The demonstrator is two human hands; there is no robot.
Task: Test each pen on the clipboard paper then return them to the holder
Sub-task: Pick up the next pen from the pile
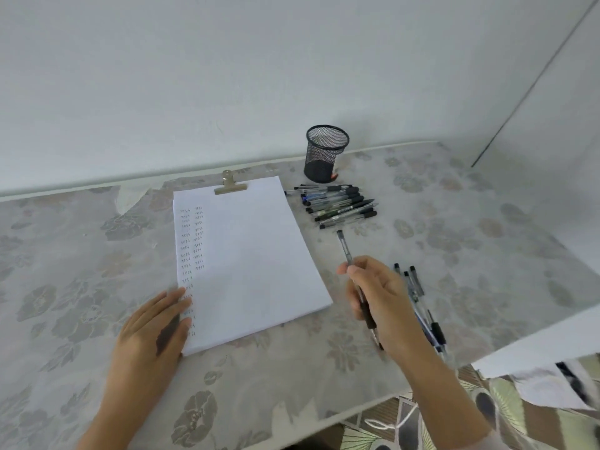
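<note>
- Right hand (pixel 380 293) curls round a black-grip pen (pixel 344 246), held just right of the sheet and not touching it.
- Left hand (pixel 156 323) lies flat, fingers together, pressing the clipboard paper (pixel 253 254) at its lower left edge.
- Likely step: testing this pen. Next, its tip must reach blank paper.
- A few pens (pixel 418 297) lie beside the right hand.
- A larger pile (pixel 341 204) lies by the mesh holder (pixel 325 154), which looks empty.

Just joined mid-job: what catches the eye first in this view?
The white clipboard paper sits centre frame, pen marks down its left side, the left hand flat on its lower left edge. Right of it, the right hand grips a pen, and a pile of pens lies before the black mesh holder, which looks empty.
</note>
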